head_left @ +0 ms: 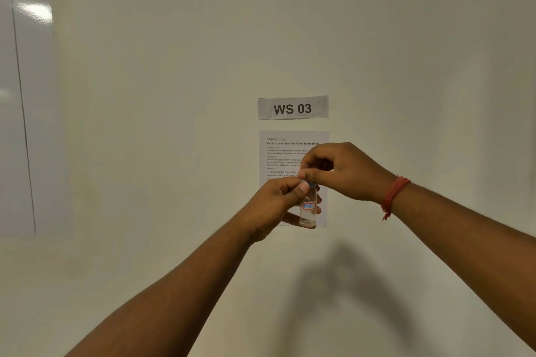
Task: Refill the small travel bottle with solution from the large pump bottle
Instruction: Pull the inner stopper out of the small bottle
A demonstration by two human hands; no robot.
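Note:
I hold a small clear travel bottle [308, 213] upright in front of the wall, at chest height. It has a red-framed label and a little liquid at the bottom. My left hand [275, 206] wraps around its body from the left. My right hand [342, 172] comes from above and pinches the blue cap [311, 184] on the bottle's top between thumb and fingers. A red thread band sits on the right wrist. The large pump bottle is not in view.
A pale wall fills the view. A paper sign reading WS 03 [293, 107] and a printed task sheet [285, 153] hang behind my hands. A whiteboard [26, 95] with drawn lines is at the left.

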